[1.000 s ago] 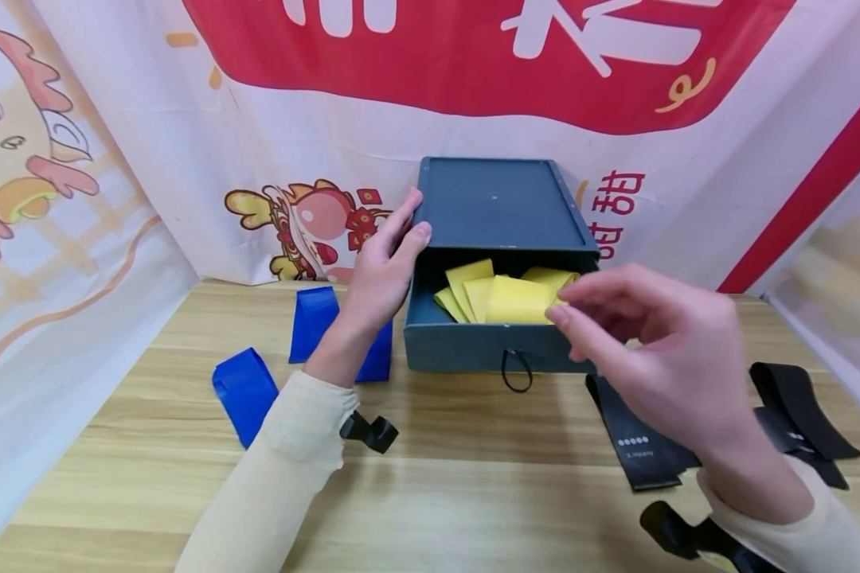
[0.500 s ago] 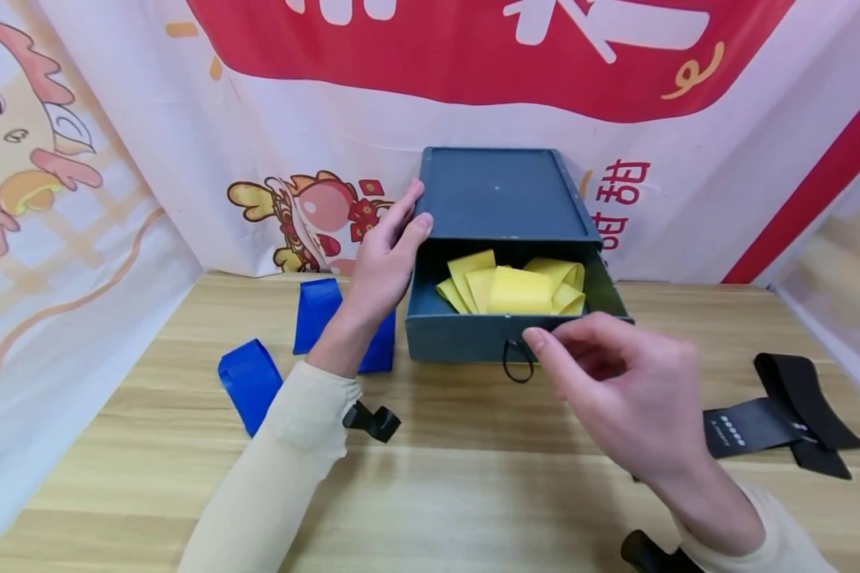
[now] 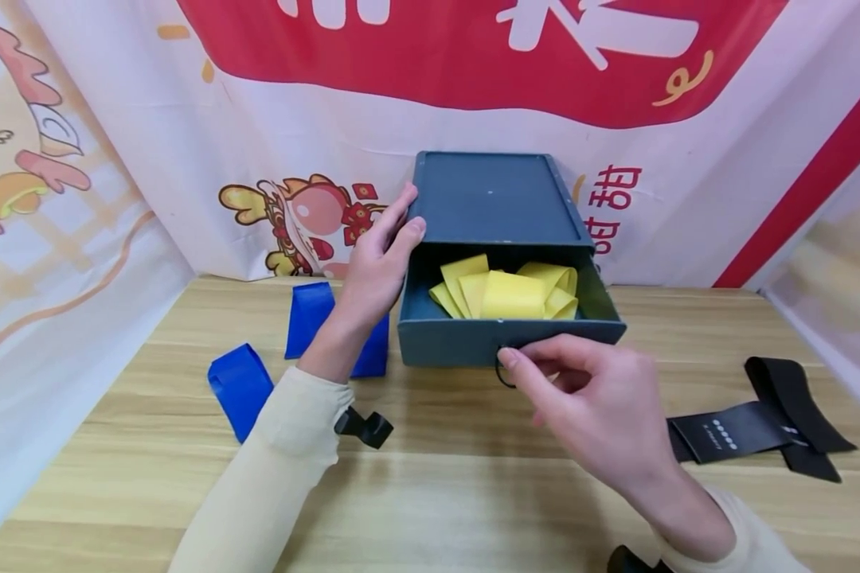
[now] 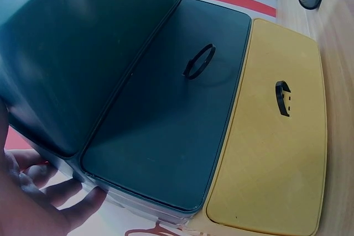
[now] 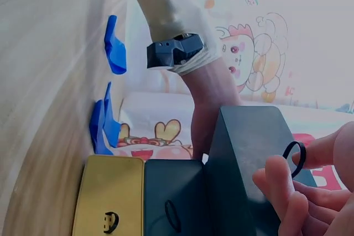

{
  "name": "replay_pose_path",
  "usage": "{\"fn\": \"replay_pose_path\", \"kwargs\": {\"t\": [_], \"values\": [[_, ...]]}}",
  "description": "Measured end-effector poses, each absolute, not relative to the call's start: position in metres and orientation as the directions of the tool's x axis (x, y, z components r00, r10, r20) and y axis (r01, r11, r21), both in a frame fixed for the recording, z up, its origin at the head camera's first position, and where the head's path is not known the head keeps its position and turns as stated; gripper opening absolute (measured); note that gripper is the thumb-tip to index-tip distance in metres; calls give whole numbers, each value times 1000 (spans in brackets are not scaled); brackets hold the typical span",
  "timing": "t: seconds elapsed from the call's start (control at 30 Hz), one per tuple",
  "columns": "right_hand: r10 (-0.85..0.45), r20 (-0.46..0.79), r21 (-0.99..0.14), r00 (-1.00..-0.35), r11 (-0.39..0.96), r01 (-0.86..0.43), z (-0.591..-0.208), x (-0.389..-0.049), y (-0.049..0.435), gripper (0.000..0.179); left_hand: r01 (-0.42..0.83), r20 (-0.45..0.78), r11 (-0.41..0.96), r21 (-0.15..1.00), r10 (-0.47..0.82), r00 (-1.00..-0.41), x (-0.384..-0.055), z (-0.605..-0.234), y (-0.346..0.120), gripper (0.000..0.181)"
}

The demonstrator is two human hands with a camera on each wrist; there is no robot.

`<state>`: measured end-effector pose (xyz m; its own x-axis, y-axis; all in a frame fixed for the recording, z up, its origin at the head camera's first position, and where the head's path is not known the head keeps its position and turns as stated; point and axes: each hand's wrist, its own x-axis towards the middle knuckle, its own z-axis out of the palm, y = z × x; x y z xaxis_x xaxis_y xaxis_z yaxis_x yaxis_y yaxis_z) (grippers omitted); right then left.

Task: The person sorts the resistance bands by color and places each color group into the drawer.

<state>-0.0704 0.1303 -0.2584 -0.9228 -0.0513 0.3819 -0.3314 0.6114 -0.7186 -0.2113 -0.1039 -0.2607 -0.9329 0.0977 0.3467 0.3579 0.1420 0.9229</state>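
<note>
A dark teal drawer cabinet stands at the back of the table, its top drawer [image 3: 444, 344] pulled out with several folded yellow strips [image 3: 514, 296] inside. My left hand [image 3: 376, 267] rests against the cabinet's left side, fingers along the wall and thumb near the front edge. In the left wrist view, its fingertips press on the side by the shut middle drawer [image 4: 166, 109]. My right hand [image 3: 595, 398] is at the drawer front, thumb and forefinger pinching the black loop pull [image 5: 294, 158]. The lower yellow drawer [image 4: 271, 136] is shut and has its own black loop.
Folded blue strips [image 3: 241, 391] lie on the wooden table [image 3: 430, 509] left of the cabinet, one partly behind the left forearm. Black folded strips [image 3: 795, 406] with white print lie at the right. A printed cloth [image 3: 315, 119] hangs close behind the cabinet.
My right hand has moved down and left from the drawer's right front corner to its loop pull, uncovering the yellow strips. My left hand stays on the cabinet's side.
</note>
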Motion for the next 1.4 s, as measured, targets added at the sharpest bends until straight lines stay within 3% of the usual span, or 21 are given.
{"fn": "replay_pose_path", "kwargs": {"t": [0.27,0.83,1.4], "values": [[-26,395,-774,-918,529,-348,-265,-72,125,4,349,338,141,926,98,-936,-211,-261,-104,56],[90,521,-812,-849,360,-460,-284,-84,116,9,358,346,129,925,109,-932,-211,-259,-105,55],[143,492,-851,-859,288,-439,-291,-94,112,9,354,344,123,927,100,-934,-212,-258,-106,54]]}}
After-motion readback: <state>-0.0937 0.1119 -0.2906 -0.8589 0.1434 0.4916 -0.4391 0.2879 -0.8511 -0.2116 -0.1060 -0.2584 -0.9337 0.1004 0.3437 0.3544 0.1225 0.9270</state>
